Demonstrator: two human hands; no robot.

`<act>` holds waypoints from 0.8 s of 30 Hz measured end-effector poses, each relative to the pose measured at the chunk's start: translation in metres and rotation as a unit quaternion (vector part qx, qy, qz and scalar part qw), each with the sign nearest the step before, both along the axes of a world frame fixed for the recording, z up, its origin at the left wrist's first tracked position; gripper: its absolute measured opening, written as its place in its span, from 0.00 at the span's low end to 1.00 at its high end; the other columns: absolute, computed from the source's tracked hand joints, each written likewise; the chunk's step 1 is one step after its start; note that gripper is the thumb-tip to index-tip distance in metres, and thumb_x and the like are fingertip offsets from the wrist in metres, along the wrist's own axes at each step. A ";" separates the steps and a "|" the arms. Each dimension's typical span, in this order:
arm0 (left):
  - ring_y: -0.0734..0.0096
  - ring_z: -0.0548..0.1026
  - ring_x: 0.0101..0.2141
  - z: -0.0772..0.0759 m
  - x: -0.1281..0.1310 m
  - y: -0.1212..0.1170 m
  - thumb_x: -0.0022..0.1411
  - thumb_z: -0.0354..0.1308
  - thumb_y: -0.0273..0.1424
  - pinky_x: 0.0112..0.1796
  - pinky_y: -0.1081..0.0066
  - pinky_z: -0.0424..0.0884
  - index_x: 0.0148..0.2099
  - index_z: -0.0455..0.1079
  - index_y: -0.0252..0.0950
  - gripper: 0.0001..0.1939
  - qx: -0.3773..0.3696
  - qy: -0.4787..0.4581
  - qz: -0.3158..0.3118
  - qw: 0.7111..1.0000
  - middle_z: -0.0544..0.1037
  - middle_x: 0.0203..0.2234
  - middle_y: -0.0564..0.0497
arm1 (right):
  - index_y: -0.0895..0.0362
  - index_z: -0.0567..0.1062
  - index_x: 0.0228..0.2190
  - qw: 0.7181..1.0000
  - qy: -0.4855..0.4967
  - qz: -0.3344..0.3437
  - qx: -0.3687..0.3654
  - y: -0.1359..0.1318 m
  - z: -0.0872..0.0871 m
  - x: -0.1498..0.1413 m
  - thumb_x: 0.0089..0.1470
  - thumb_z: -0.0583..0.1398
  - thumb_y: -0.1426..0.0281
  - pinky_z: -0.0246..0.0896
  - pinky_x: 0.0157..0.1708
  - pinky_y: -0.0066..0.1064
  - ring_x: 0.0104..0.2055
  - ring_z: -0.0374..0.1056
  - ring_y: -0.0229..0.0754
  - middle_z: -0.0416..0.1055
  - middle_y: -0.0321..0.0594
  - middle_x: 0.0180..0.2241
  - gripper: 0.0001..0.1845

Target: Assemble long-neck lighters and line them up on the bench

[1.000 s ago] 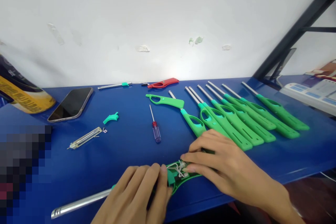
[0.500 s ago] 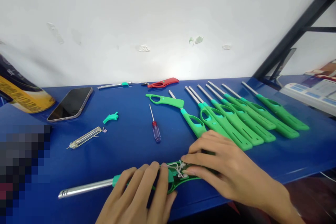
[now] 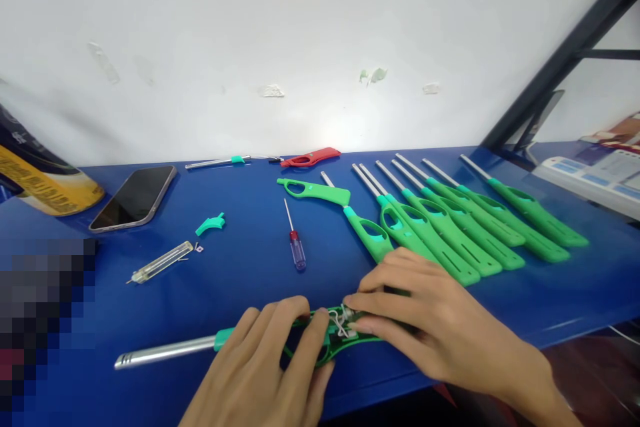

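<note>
An opened green gas lighter (image 3: 165, 352) lies along the front of the blue table, its silver tube pointing left. My left hand (image 3: 265, 353) is curled over the lighter's front part, its fingers closed on the shell near the trigger loop. My right hand (image 3: 430, 313) grips the handle end, with thumb and index finger at the small metal parts. Between the two hands a white wire (image 3: 341, 324) shows in the open shell. My right hand covers the rear of the handle. A screwdriver (image 3: 297, 251) with a clear purple and red handle lies beyond my hands.
Several assembled green lighters (image 3: 450, 240) lie in a row to the right. Farther back are a green half shell (image 3: 325, 193), a red shell (image 3: 313, 157) and a loose metal tube (image 3: 215, 162). At left lie a teal trigger (image 3: 211, 223), a clear fuel tank (image 3: 163, 262) and a phone (image 3: 135, 198).
My left hand has shifted its fingers on the shell, and its index finger has moved a little right toward the wire. The lighter's tube tip has risen slightly. My right hand stays nearly still.
</note>
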State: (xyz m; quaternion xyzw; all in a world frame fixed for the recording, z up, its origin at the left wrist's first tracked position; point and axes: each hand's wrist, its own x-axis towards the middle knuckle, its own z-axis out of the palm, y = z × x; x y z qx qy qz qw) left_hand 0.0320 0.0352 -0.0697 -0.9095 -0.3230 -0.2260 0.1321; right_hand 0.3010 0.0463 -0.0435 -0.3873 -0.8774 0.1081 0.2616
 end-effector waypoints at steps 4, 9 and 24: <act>0.56 0.82 0.45 -0.002 -0.003 0.001 0.78 0.50 0.29 0.46 0.55 0.80 0.64 0.69 0.36 0.16 -0.010 0.004 -0.002 1.000 0.79 0.52 0.44 | 0.50 0.81 0.50 1.000 0.000 0.008 -0.020 -0.001 0.001 0.005 0.72 0.62 0.67 0.60 0.51 0.36 0.44 0.72 0.39 0.79 0.33 0.44 0.08; 0.53 0.81 0.46 -0.001 -0.002 0.000 0.77 0.51 0.29 0.44 0.56 0.83 0.64 0.68 0.35 0.17 -0.022 0.004 -0.002 1.000 0.78 0.51 0.41 | 0.50 0.80 0.52 0.999 -0.009 0.012 -0.031 -0.002 0.001 0.007 0.74 0.59 0.70 0.60 0.50 0.37 0.44 0.72 0.40 0.77 0.35 0.45 0.11; 0.57 0.76 0.42 0.004 0.002 0.005 0.75 0.52 0.25 0.39 0.59 0.81 0.63 0.69 0.35 0.17 -0.077 -0.028 -0.025 0.996 0.73 0.46 0.42 | 0.49 0.79 0.54 0.999 -0.016 0.020 -0.031 -0.001 0.000 0.007 0.74 0.57 0.73 0.60 0.48 0.38 0.44 0.71 0.41 0.76 0.36 0.46 0.15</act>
